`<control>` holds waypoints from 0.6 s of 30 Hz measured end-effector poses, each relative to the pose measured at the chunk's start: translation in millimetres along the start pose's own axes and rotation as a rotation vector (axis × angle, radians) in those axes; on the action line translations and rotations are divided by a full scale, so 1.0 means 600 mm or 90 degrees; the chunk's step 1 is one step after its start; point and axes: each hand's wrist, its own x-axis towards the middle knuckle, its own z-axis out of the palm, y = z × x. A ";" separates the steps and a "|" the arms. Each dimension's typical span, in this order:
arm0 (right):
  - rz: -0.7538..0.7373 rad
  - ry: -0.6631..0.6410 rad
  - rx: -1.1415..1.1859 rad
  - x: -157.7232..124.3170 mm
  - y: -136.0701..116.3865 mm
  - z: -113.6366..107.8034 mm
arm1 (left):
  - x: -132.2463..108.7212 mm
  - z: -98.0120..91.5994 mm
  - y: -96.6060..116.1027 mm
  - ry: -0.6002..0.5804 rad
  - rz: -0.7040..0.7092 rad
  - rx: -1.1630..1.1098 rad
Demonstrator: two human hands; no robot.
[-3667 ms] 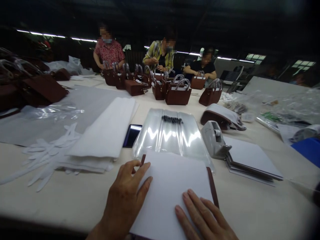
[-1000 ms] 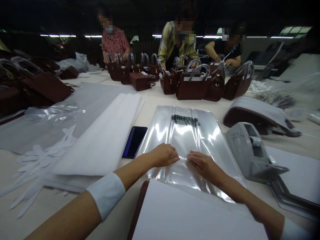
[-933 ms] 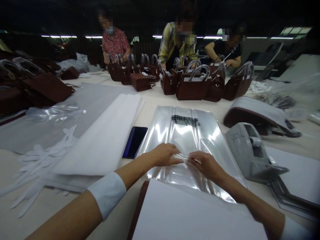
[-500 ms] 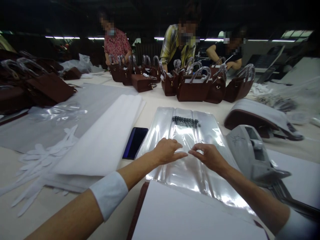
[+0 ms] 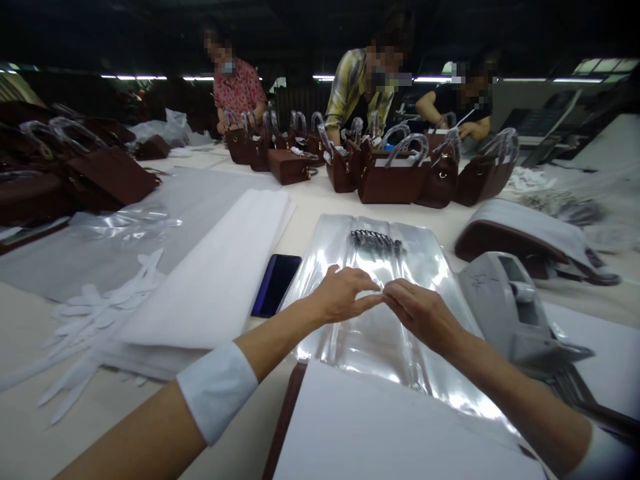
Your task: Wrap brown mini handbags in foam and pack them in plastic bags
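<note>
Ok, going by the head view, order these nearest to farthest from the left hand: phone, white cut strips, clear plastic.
From the left hand:
1. Clear plastic: directly below it.
2. Phone: just to its left.
3. White cut strips: farther left, past the folded white sheets.

Room above plastic sheets (image 5: 367, 347), tape dispenser (image 5: 493, 303) rightward

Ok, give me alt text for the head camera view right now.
The wearer's left hand and right hand are close together over shiny clear plastic sheets; whether they pinch anything is unclear. A white sheet lies nearest the wearer, with a dark phone left of the plastic and a gray tape dispenser right of it. Behind are brown handbags and three people.
</note>
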 end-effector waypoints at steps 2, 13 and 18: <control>-0.013 -0.006 -0.011 0.001 0.002 -0.001 | 0.005 -0.003 -0.001 -0.033 0.011 0.011; -0.133 0.110 -0.012 0.003 -0.060 -0.041 | -0.014 -0.001 -0.005 0.014 -0.138 0.143; -0.016 -0.047 0.081 0.008 -0.054 0.009 | -0.004 -0.010 0.014 0.030 -0.108 0.121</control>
